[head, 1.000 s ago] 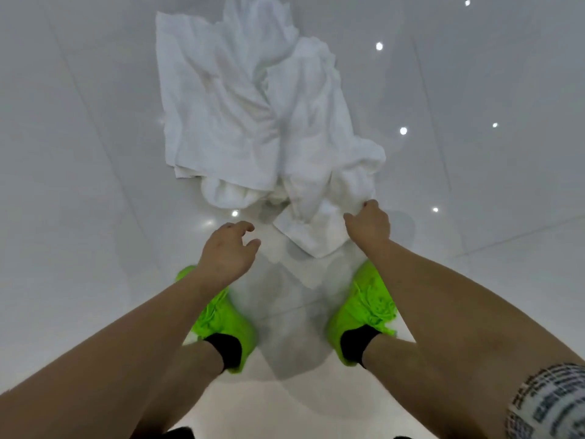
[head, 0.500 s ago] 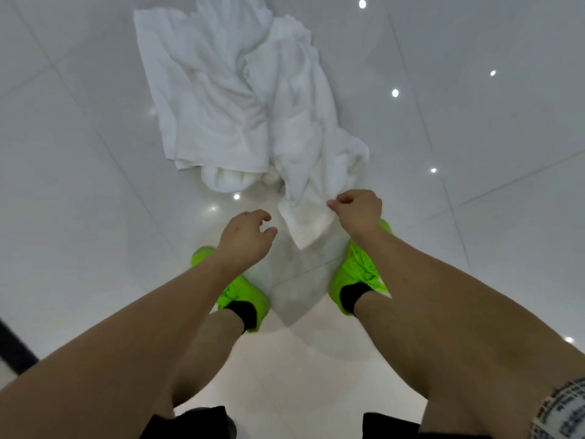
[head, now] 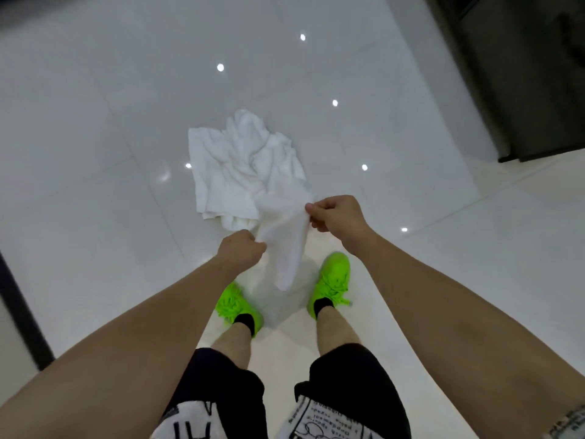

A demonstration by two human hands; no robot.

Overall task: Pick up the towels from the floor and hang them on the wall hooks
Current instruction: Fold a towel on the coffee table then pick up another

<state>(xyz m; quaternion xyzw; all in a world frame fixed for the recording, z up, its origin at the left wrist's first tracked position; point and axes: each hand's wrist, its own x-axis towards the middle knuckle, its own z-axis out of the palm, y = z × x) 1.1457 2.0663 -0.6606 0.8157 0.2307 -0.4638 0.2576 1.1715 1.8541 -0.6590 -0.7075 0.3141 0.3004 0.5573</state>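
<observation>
A crumpled pile of white towels (head: 240, 172) lies on the glossy white tile floor in front of my feet. My right hand (head: 337, 217) pinches the near edge of one white towel (head: 286, 242) and holds it up off the floor. My left hand (head: 242, 251) grips the same towel's edge a little lower and to the left. A loose corner of that towel hangs down between my hands. Its far end still trails into the pile. No wall hooks are in view.
My two bright green shoes (head: 332, 283) stand on the tiles just behind the hanging corner. A dark cabinet or door (head: 522, 90) rises at the upper right. A dark strip (head: 22, 308) runs along the left edge. Ceiling lights reflect in the floor.
I have risen away from the floor, so the pile looks smaller and farther. My right hand lifted the towel edge, and my left hand, empty before, now grips that towel too.
</observation>
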